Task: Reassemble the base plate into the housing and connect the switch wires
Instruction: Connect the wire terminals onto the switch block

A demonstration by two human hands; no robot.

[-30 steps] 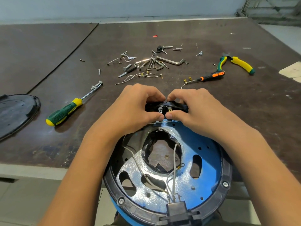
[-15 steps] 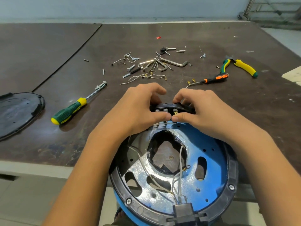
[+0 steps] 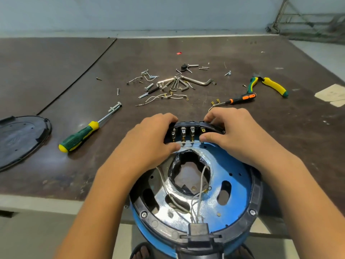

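A round blue housing (image 3: 237, 176) with a black rim lies upside down at the table's near edge. A shiny metal base plate (image 3: 164, 195) with oval cutouts sits inside it. White wires (image 3: 199, 191) run from a black connector at the near rim toward the far side. At the far rim stands a black switch block (image 3: 188, 130) with several metal terminals. My left hand (image 3: 149, 139) grips its left end. My right hand (image 3: 229, 131) grips its right end, and a thin white wire (image 3: 190, 142) lies across the terminals between my thumbs.
A green-yellow screwdriver (image 3: 82, 133) lies to the left, and a black cover plate (image 3: 20, 139) at the far left. Loose screws, hex keys and wires (image 3: 173, 85) litter the middle. A small orange-black screwdriver (image 3: 239, 99) and yellow-green pliers (image 3: 268, 86) lie to the right.
My hands have spread apart along the switch block, so its row of terminals now shows. The view has shifted slightly.
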